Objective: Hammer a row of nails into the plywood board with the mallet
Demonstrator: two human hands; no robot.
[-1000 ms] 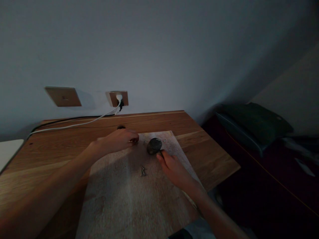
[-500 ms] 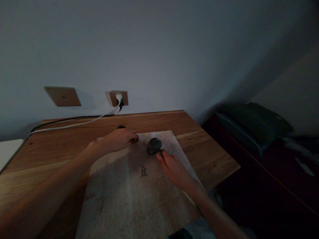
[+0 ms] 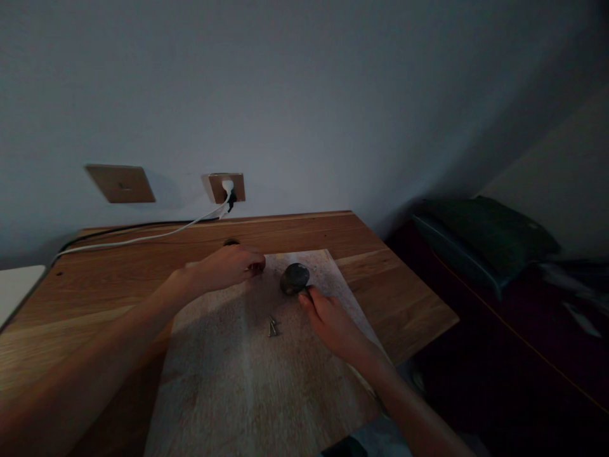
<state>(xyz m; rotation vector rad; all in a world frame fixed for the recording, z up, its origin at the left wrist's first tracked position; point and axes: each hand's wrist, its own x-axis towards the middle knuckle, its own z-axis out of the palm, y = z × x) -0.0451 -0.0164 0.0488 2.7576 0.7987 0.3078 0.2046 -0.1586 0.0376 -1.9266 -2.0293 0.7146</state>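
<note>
Over the far left part of a pale wooden board, my left hand is closed in a pinch. A small thin glint shows at its fingertips and looks like a nail; the fingers hide most of it. My right hand is wrapped round the handle of a mallet, whose dark, rounded head sits above the board to the right of my left hand. Most of the handle is covered by the hand. Between and nearer than both hands, a few loose nails lie in a small group on the board.
The board lies on a wooden table that meets the wall. Black and white cables run from a wall socket along the table's back left. A white flat object is at the left edge. Right of the table lies a dark cushion.
</note>
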